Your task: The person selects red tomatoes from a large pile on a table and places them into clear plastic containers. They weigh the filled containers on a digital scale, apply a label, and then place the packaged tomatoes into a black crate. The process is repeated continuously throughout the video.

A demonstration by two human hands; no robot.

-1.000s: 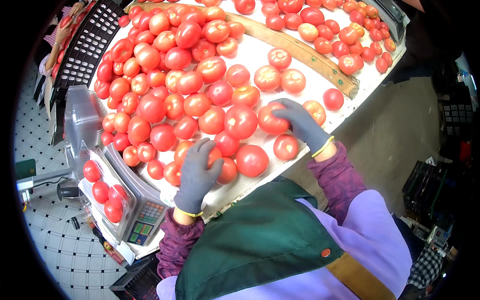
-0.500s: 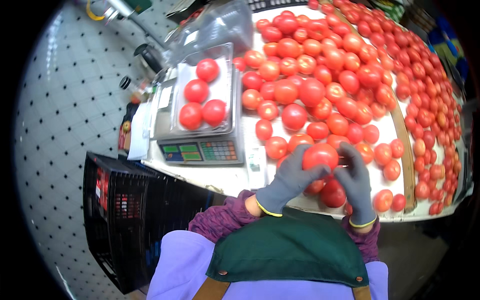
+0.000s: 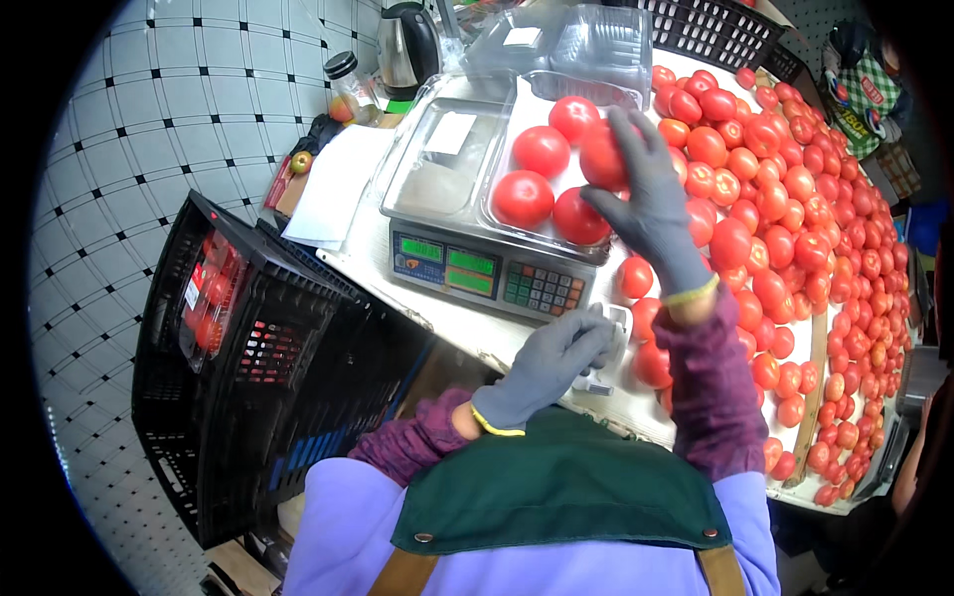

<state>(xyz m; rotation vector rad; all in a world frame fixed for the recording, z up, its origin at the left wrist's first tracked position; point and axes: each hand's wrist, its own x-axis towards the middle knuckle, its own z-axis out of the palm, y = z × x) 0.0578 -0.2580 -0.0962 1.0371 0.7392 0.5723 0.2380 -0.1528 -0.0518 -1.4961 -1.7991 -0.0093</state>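
My right hand point(image 3: 653, 204), in a grey glove, grips a large red tomato point(image 3: 602, 159) over the right side of a clear plastic tray point(image 3: 500, 226). Several other tomatoes point(image 3: 542, 152) sit in that tray, which rests on a digital scale point(image 3: 437, 266) with lit green displays. My left hand point(image 3: 559, 356), gloved alike, is curled just in front of the scale's keypad. Beside its fingers lies a small white object point(image 3: 598, 380), partly covered. Whether anything is inside the curled left fingers is hidden.
Loose tomatoes point(image 3: 770, 199) cover the table to the right, split by a wooden strip point(image 3: 819, 348). Stacked clear trays point(image 3: 556, 45) and a kettle point(image 3: 405, 45) stand behind the scale. Black crates point(image 3: 268, 298) stand at the left, below the table edge.
The view has swung left toward the scale. My right hand has carried the tomato from the near pile up over the tray. My left hand has let go of it and moved left.
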